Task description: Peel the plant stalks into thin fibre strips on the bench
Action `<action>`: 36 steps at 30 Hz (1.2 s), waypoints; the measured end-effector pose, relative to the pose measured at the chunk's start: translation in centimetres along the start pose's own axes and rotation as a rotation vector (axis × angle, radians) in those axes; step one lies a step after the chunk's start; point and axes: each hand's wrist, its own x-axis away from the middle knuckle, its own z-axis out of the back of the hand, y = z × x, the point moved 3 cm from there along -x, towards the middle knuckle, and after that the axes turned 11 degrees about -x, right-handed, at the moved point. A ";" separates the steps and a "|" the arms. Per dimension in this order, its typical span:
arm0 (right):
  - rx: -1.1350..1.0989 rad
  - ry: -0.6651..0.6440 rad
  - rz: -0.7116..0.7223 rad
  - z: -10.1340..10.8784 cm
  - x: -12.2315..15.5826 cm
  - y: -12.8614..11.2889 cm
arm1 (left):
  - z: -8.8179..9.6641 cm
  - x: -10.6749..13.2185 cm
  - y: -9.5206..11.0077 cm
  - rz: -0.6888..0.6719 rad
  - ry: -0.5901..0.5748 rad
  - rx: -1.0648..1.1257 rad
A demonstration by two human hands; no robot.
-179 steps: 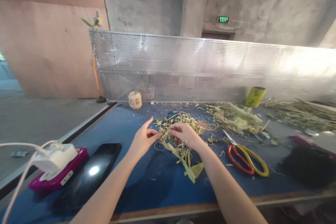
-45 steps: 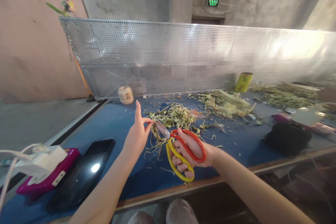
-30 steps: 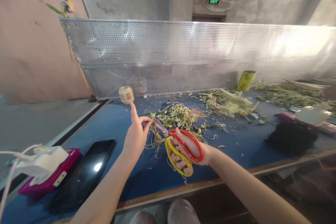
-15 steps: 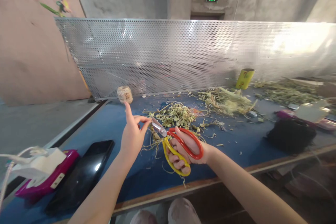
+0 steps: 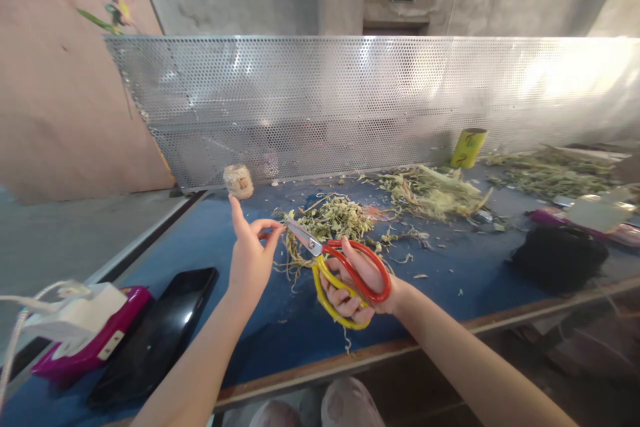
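Red-and-yellow scissors [image 5: 327, 253] sit at centre frame, gripped through the loops by the right hand [image 5: 357, 287], with the blade tips reaching toward the dried stems [image 5: 290, 257]. The left hand [image 5: 249, 263] pinches those stems between thumb and finger, forefinger raised, above the blue worktop [image 5: 280, 327]. They look light and brittle, likely to crumble, so best held close to the blades. The scissors seem rigid, secure by their handles.

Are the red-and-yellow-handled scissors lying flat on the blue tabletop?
No, the right hand grips the red-and-yellow-handled scissors through the handle loops, held above the blue tabletop.
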 end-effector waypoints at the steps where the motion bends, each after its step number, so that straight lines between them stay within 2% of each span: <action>1: 0.003 -0.005 0.005 0.1 0.0 0.0 | -0.1 0.0 -0.1 -0.011 -0.013 0.027; 5: 0.010 -0.034 0.035 0.1 -0.1 0.0 | -0.4 -0.1 -0.1 -0.055 -0.043 0.062; 16: -0.021 -0.019 0.028 0.9 -0.5 0.1 | -0.4 -0.2 0.2 -0.084 -0.017 0.025; 22: 0.001 0.005 -0.015 0.3 -0.3 0.1 | -0.4 -0.2 0.0 -0.111 0.011 0.016; 27: 0.056 -0.074 0.050 0.1 0.0 -0.1 | -0.5 -0.1 0.2 -0.137 -0.034 -0.014; 36: 0.068 -0.175 0.036 0.5 0.1 0.0 | -0.6 -0.1 0.2 -0.124 -0.090 -0.018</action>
